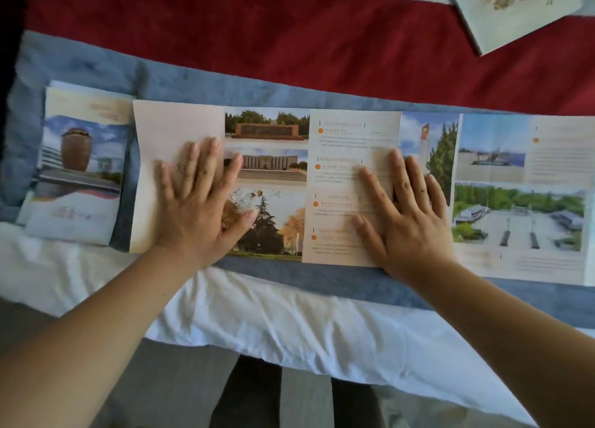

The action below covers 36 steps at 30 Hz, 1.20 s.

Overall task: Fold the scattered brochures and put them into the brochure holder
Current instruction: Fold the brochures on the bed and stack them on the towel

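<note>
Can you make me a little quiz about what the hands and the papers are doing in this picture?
1. True or false: the left hand lies flat on the unfolded brochure.
2. Which cloth does the unfolded brochure lie on? A red, B blue, C white.
3. Fill in: the folded brochure lies to the ___ of the left hand.
Key: 1 true; 2 B, the blue cloth; 3 left.
</note>
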Motion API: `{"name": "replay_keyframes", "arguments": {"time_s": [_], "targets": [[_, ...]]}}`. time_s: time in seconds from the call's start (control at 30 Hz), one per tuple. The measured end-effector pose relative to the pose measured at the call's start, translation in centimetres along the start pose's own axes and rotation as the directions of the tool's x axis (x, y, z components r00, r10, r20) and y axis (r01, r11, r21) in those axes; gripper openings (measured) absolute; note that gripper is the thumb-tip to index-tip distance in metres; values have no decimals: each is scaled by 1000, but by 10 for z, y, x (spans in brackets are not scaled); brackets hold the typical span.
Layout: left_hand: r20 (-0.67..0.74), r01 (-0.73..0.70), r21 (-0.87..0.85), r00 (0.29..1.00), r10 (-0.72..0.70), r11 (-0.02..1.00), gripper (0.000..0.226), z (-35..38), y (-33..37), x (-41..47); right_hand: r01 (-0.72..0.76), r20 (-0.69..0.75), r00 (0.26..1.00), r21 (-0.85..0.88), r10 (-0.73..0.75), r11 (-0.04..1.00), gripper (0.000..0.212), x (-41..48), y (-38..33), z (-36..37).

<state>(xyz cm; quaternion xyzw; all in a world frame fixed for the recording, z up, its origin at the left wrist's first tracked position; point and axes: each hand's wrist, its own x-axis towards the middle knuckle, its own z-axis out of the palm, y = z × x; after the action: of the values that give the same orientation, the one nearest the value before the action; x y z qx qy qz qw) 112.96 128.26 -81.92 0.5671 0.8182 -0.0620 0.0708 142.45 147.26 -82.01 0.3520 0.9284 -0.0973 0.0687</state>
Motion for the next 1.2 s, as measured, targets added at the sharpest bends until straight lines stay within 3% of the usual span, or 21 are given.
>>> {"name": "replay_keyframes", "arguments": {"time_s": [0.33,0.47,0.6,0.73,0.93,1.2], "targets": [[-39,18,-51,999,-20,999,83,-4,-3,-3,-18,-22,1000,-33,17,999,75,1,-5,0],[-11,129,-59,991,-130,990,92,-7,-9,-7,-17,-15,1000,-22,17,1000,75,1,-7,-3],[16,295,-249,953,-301,922,103,-14,-15,-15,-16,-25,1000,9,16,1000,74,1,-7,-4],[52,360,-465,923,-381,809,106,-26,-9,-12,-7,-22,1000,22,7,1000,76,1,-7,-5],[100,373,-473,923,-372,798,102,-35,0,-10,-10,-10,1000,46,10,999,75,0,-8,-7],[84,307,-637,939,-333,706,95,-47,31,-11,-20,2,1000,39,20,999,76,0,-12,-8]]}}
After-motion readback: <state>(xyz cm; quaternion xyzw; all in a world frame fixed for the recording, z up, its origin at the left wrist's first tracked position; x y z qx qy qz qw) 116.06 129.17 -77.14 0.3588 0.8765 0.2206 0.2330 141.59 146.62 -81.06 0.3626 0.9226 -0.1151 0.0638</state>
